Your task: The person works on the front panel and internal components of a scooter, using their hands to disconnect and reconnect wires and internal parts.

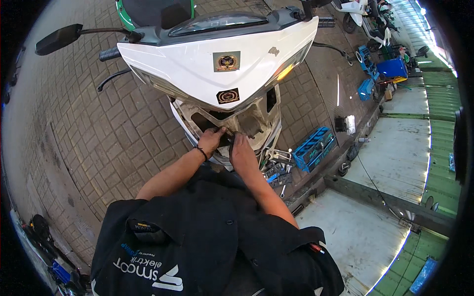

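In front of me stands a white scooter (pixel 182 64), its front facing me. Below its nose panel, the dusty beige inner body (pixel 254 123) is exposed, with dark openings in it. My left hand (pixel 209 141), with a dark bracelet at the wrist, reaches into this area with its fingers curled in. Close beside it, my right hand (pixel 242 154) has its fingers pressed together and pointing up into the same spot. Both hands are closed around the lower middle of the opening. Whatever lies between their fingertips is too small and shaded to name.
An amber lamp (pixel 285 72) glows on the scooter's right side. A blue toolbox (pixel 314 149) and scattered hand tools (pixel 279 173) lie on the ground to the right. A mirror (pixel 59 39) juts out at upper left. Brick paving (pixel 108 128) surrounds the scooter.
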A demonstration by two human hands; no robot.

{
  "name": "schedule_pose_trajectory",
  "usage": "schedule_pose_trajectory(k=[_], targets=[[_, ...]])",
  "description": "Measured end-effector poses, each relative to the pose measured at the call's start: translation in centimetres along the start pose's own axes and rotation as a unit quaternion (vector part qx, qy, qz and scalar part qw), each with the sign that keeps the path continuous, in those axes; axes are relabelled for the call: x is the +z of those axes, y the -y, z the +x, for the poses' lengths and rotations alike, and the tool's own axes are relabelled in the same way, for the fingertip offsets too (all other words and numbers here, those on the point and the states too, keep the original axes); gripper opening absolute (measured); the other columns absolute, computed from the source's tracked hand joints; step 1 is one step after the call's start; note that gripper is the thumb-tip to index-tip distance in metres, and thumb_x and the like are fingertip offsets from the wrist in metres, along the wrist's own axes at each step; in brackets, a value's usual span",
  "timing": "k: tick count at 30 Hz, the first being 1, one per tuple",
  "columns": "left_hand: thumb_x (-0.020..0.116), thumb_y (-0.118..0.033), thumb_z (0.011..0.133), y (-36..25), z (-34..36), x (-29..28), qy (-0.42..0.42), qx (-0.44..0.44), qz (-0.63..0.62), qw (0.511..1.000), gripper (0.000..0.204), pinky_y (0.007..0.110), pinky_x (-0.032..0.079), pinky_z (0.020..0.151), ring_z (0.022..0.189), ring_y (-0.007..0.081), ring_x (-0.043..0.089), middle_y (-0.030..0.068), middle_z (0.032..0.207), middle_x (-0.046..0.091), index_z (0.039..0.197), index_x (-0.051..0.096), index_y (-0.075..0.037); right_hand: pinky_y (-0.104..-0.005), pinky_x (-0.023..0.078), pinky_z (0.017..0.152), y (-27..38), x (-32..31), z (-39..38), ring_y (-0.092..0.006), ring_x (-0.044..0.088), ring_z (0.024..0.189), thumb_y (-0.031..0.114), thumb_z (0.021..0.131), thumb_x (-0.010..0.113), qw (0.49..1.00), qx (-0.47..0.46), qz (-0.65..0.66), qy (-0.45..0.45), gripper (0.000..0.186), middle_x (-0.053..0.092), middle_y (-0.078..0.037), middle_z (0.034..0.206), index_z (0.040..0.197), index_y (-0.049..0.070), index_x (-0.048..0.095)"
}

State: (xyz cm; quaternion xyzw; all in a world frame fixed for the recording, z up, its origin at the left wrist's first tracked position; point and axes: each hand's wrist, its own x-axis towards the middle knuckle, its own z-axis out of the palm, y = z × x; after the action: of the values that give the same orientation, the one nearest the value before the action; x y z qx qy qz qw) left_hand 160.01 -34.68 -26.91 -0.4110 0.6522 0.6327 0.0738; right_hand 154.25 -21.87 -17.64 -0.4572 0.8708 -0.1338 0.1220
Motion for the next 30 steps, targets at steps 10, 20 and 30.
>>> schedule_pose_trajectory(k=[10,20,30], targets=[[0.054,-0.042,0.085,2.7,1.4,0.6,-0.011,0.125,0.021,0.992,0.050,0.034,0.044,0.069,0.075,0.0258,0.059,0.0186,0.082,0.063,0.091,0.061,0.007,-0.0403,0.047,0.077,0.3,0.5,0.3,-0.0402,0.053,0.089,0.006,0.085,0.034,1.000,0.017,0.020,-0.012,0.024,0.046,-0.027,0.103,0.103,-0.008,0.040],[0.059,-0.044,0.082,-2.7,-2.2,-0.2,-0.043,-0.010,0.000,0.999,0.054,0.038,0.042,0.069,0.074,0.0277,0.054,0.0179,0.078,0.059,0.090,0.058,0.010,-0.0389,0.046,0.081,-1.6,1.6,0.6,-0.0392,0.050,0.096,0.003,0.081,0.038,0.999,-0.044,-0.006,-0.005,0.028,0.044,-0.027,0.106,0.106,-0.010,0.038],[0.058,-0.042,0.083,-1.0,-3.1,0.2,-0.038,-0.120,-0.170,0.977,0.049,0.033,0.040,0.075,0.081,0.0215,0.053,0.0136,0.090,0.062,0.096,0.061,0.005,-0.0420,0.041,0.088,-0.8,2.9,-0.8,-0.0420,0.045,0.104,0.003,0.081,0.040,0.996,-0.047,0.066,-0.025,0.030,0.039,-0.032,0.115,0.108,-0.009,0.037]])
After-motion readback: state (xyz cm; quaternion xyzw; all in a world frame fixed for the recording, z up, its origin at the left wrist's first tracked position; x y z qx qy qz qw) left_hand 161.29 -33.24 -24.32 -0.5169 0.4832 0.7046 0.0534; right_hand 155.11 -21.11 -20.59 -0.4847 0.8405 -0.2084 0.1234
